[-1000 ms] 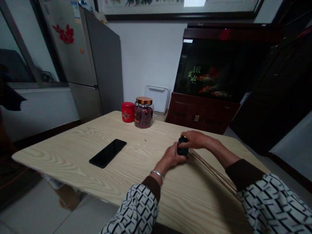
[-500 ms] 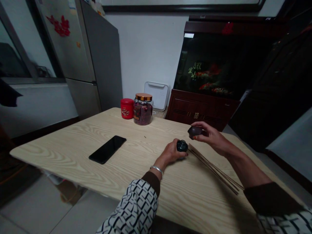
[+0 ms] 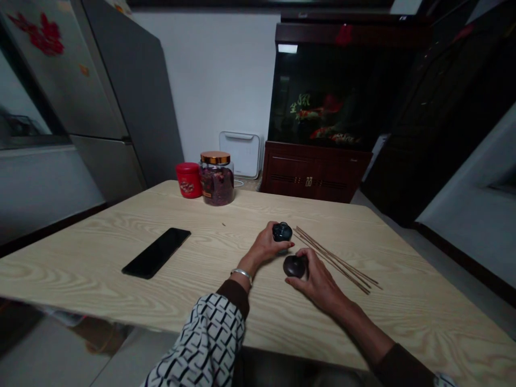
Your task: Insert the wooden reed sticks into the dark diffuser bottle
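Observation:
My left hand (image 3: 265,248) is wrapped round a small dark round pot (image 3: 282,232) that stands on the wooden table (image 3: 100,252). My right hand (image 3: 318,279) holds the pot's dark domed lid (image 3: 293,266) down at the tabletop, just in front of the pot. A bundle of thin brown sticks (image 3: 334,259) lies on the table to the right of both hands, fanned out toward the right.
A black phone (image 3: 157,259) lies flat on the table to the left. At the far edge stand a red tin (image 3: 188,180) and a glass jar with a copper lid (image 3: 216,178). A fridge (image 3: 92,91), a white box (image 3: 241,154) and a fish tank cabinet (image 3: 318,118) stand behind.
My right hand lifted the lid off the pot, carried it up to the right, then brought it down to the table in front of the pot. The left hand stayed on the pot.

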`<action>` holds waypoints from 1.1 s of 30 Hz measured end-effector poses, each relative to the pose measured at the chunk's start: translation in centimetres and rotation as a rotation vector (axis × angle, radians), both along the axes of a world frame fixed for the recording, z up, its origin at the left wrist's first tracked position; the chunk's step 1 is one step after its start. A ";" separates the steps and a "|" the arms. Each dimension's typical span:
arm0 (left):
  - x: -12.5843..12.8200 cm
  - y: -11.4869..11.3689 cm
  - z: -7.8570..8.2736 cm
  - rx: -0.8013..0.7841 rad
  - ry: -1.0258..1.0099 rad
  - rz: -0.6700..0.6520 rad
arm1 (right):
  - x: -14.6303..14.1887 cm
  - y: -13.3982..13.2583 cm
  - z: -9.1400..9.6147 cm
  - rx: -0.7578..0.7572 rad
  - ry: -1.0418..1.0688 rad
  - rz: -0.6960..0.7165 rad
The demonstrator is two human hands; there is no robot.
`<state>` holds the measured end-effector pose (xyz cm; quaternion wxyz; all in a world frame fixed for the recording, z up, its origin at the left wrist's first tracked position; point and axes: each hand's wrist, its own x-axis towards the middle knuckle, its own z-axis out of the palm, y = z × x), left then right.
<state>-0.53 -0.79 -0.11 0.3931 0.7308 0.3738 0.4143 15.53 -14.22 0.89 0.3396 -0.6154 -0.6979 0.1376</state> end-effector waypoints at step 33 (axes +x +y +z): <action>0.0 0.2 0.0 -0.033 0.033 -0.003 | 1.4 9.4 9.8 0.345 0.819 -0.069</action>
